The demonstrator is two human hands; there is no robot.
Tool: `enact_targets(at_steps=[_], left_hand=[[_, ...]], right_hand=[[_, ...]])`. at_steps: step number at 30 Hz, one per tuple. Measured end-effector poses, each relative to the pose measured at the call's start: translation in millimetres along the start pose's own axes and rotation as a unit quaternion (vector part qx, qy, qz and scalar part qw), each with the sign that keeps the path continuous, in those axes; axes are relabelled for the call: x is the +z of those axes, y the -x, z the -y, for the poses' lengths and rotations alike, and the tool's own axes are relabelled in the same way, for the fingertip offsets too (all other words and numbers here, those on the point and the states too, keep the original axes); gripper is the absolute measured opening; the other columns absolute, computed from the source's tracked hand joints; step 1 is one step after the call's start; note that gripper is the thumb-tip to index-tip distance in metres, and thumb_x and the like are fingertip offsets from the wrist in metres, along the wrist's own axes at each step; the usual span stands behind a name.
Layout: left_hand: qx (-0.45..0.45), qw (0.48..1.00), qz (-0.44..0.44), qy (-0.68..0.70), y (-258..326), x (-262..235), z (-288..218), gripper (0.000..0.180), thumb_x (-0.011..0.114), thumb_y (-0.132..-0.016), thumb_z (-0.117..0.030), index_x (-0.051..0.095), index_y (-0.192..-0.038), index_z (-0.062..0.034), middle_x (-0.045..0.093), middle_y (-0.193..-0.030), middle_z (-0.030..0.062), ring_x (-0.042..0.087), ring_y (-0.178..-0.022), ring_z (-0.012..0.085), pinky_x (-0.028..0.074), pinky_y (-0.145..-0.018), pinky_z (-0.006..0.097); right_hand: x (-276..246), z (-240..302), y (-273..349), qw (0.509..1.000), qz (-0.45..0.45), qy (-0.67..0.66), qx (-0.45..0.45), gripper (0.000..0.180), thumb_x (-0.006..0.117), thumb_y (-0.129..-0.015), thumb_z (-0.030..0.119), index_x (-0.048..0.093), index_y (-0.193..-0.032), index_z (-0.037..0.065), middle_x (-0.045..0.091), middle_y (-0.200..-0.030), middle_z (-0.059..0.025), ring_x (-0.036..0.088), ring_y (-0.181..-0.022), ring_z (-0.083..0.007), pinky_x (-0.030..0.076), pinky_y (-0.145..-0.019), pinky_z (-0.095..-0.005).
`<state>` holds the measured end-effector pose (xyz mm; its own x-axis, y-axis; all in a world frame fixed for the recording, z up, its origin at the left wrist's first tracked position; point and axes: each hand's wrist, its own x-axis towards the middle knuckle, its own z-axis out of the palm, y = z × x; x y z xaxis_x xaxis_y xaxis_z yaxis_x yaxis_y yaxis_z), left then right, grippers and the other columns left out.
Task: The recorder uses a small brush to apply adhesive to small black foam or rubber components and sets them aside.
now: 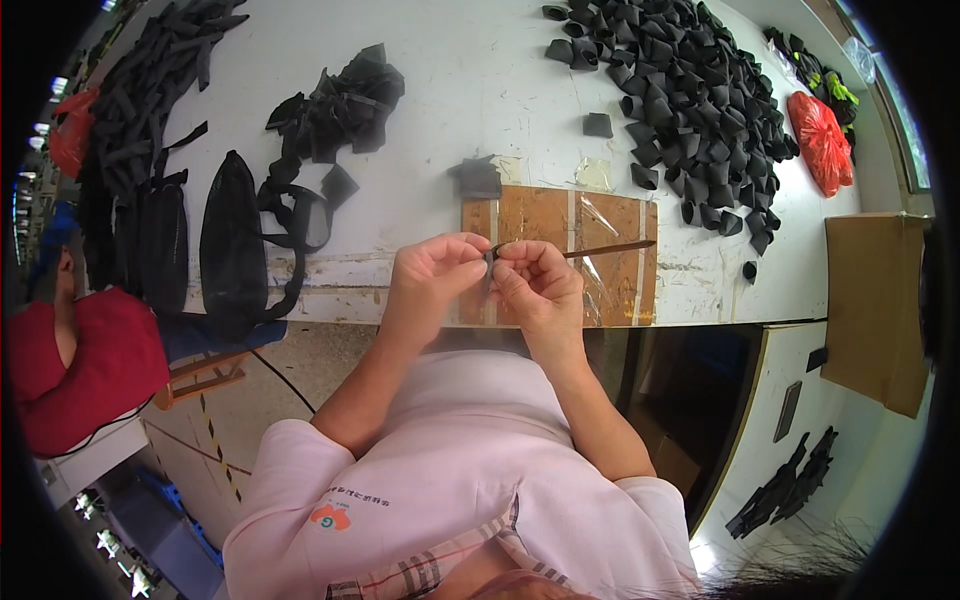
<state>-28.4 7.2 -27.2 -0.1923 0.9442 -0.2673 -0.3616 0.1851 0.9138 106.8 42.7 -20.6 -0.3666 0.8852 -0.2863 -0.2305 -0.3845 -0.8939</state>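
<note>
Well beyond hands (545,292), black pieces (695,125), red bag (822,145)

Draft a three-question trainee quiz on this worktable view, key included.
1. True or false: the fingertips of the left hand and right hand meet at a small dark piece.
2. The tape-striped brown board lies: A) on the floor; B) on the white table; C) inside a box.
3. What colour is the plastic bag right of the large black-piece pile?

Key: 1 true; 2 B; 3 red.
</note>
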Motion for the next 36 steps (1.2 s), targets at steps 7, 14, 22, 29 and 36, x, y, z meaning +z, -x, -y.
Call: enact_targets(at_steps=[7, 14, 22, 29, 36], left_hand=[[0.093, 0.988, -0.016, -0.119, 3, 9, 2, 0.003, 0.057, -0.075, -0.001, 0.058, -0.076, 0.0010, 0.054, -0.079, 0.0052, 0.052, -0.071, 0.0119, 0.042, -0.068, 0.023], [0.229, 0.916, -0.071, -0.321, 12, 22, 3, 0.007, 0.056, -0.077, -0.002, 0.051, -0.082, -0.0008, 0.051, -0.069, 0.0089, 0.052, -0.057, 0.0197, 0.042, -0.052, 0.028], [-0.068, 0.987, -0.053, 0.138, 7, 24, -1, 0.017, 0.056, -0.075, 0.005, 0.051, -0.090, -0.0022, 0.053, -0.065, 0.0024, 0.037, -0.041, 0.0013, 0.026, -0.034, 0.016], [0.057, 0.990, 0.000, -0.128, 14, 40, 0, 0.011, 0.049, -0.074, 0.007, 0.052, -0.083, 0.0009, 0.056, -0.075, 0.0013, 0.044, -0.054, -0.0009, 0.034, -0.046, 0.014], [-0.173, 0.899, 0.176, 0.363, 2, 67, -34, 0.015, 0.045, -0.079, 0.006, 0.049, -0.093, 0.0013, 0.057, -0.079, 0.0113, 0.035, -0.035, -0.0002, 0.026, -0.031, 0.015]], right_hand=[[2, -6, 8, 0.977, -0.013, 0.162, -0.137, 0.009, 0.061, -0.078, 0.004, 0.058, -0.085, -0.002, 0.056, -0.074, -0.0058, 0.054, -0.062, -0.0088, 0.045, -0.054, -0.0211], [7, 3, 9, 0.877, -0.058, 0.379, -0.287, 0.006, 0.058, -0.076, 0.001, 0.056, -0.082, 0.000, 0.051, -0.071, -0.0105, 0.052, -0.056, -0.0229, 0.043, -0.050, -0.0326], [-9, -10, 8, 0.831, -0.145, 0.436, -0.313, 0.010, 0.057, -0.072, -0.002, 0.055, -0.082, 0.001, 0.050, -0.072, -0.0095, 0.052, -0.055, -0.0221, 0.042, -0.048, -0.0315], [-32, 17, 28, 0.947, 0.068, -0.275, 0.153, 0.010, 0.059, -0.081, 0.013, 0.055, -0.075, 0.005, 0.046, -0.061, 0.0042, 0.032, -0.049, -0.0026, 0.022, -0.042, -0.0168], [-44, 65, 36, 0.995, 0.049, -0.075, 0.052, 0.020, 0.054, -0.085, 0.025, 0.053, -0.079, 0.006, 0.044, -0.066, 0.0045, 0.034, -0.053, -0.0029, 0.027, -0.046, -0.0162]])
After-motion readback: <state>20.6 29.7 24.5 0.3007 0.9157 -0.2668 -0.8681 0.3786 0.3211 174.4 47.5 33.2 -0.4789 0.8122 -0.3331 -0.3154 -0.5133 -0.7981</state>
